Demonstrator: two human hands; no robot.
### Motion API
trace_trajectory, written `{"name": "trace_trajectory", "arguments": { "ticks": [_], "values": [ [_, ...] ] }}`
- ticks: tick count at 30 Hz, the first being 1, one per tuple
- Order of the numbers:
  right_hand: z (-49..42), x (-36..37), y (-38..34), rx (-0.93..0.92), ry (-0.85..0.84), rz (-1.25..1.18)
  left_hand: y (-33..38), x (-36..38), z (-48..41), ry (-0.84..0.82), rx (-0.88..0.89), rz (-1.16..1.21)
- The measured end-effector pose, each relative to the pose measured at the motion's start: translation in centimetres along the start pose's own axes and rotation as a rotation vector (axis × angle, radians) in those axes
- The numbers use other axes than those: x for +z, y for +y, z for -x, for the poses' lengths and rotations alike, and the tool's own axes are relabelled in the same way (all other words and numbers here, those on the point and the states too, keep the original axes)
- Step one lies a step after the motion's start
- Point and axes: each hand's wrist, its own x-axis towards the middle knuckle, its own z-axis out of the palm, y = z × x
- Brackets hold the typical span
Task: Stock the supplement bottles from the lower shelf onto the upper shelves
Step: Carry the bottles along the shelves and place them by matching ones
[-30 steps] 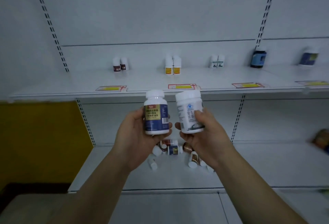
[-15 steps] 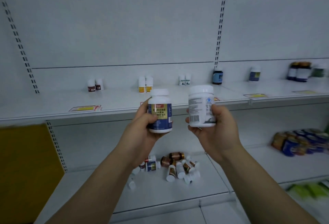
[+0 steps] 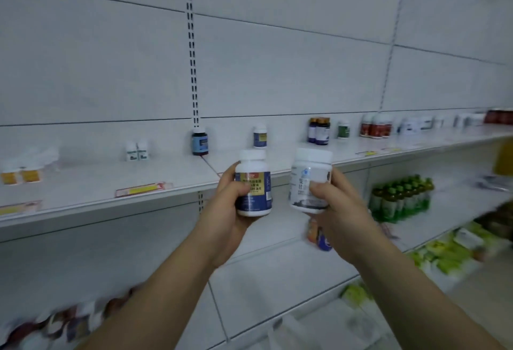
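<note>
Bottom-left corner, on lower shelf (image 3: 263, 280): blurred heap of small bottles (image 3: 55, 324), lying at all angles, labels unreadable.
Far left on upper shelf (image 3: 83, 185): two yellow-label bottles (image 3: 20, 176), upright, side by side, smeared.
On that shelf's front lip: yellow price tag (image 3: 143, 189).
Further back: pair of small white bottles (image 3: 136, 151), upright, touching.
At foot of slotted upright (image 3: 191, 71): dark bottle with blue label (image 3: 200, 142), upright, near back panel.
Centre, in front of upper shelf edge: left hand (image 3: 224, 219) wrapped round navy-label bottle (image 3: 253, 185). White cap up, thumb across label front, fingers behind. Bottle upright, off both shelves.
Behind it on upper shelf: single white bottle with blue label (image 3: 260, 136), upright.
Just beside, not touching: right hand (image 3: 344, 216) gripping plain white bottle (image 3: 309, 180). Thumb over label, fingers round the back. Close to upright, also off both shelves.
Below right hand, on lower shelf: orange-and-blue item (image 3: 319, 234), mostly hidden, can't tell what.
Right of the hands, along upper shelf: two amber bottles (image 3: 319, 130), touching; green-label bottle (image 3: 343, 129); cluster of red-label bottles (image 3: 376, 126); beyond those, white packs too blurred to read.
Lower right: block of green drink bottles (image 3: 399, 197), upright in rows.
Bottom right: green-and-white packs (image 3: 444, 252), blurred.
</note>
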Motion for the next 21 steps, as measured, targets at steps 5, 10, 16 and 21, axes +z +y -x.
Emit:
{"name": "trace_trajectory", "arguments": {
  "ticks": [5, 10, 16, 21],
  "values": [
    [-2.6, -10.1, -2.9, -0.022, 0.109, 0.143, -6.0, 8.4, -6.5, -0.089, -0.077, 0.027],
    [-7.0, -17.9, -3.3, -0.02, 0.173, 0.105, -10.0, 14.1, -12.2, -0.206, -0.17, 0.078],
    [-14.1, -25.6, -1.6, -0.018, 0.233, 0.071, -15.3, 18.2, -20.8, -0.168, -0.19, 0.073],
    [-20.1, -32.6, -0.9, -0.039, 0.294, 0.072, -19.6, 22.5, -28.5, -0.214, -0.179, 0.122]
  ]
}}
